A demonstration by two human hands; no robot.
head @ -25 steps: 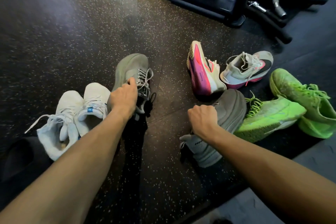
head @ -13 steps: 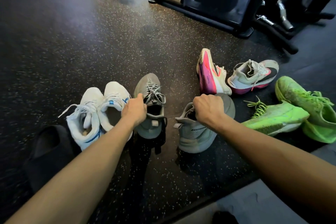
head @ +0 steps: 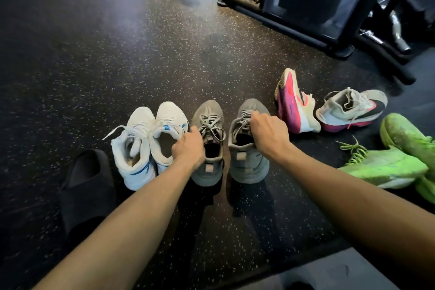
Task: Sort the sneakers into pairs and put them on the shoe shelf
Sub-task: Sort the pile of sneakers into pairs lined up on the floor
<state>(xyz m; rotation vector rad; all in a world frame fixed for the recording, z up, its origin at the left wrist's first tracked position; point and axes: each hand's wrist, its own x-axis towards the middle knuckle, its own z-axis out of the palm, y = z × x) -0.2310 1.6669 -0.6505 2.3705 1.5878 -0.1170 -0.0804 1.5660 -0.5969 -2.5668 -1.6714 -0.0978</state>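
Speckled floor [head: 117, 54]: sneakers [head: 350, 110], slide [head: 87, 186]

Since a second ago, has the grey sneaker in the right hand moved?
Yes. The right grey sneaker swung upright and left, away from the pink-soled sneaker, now beside the left grey sneaker.

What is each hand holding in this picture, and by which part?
The left hand grips the left grey sneaker at its collar, beside the laces. The right hand grips the right grey sneaker at its laces and tongue.
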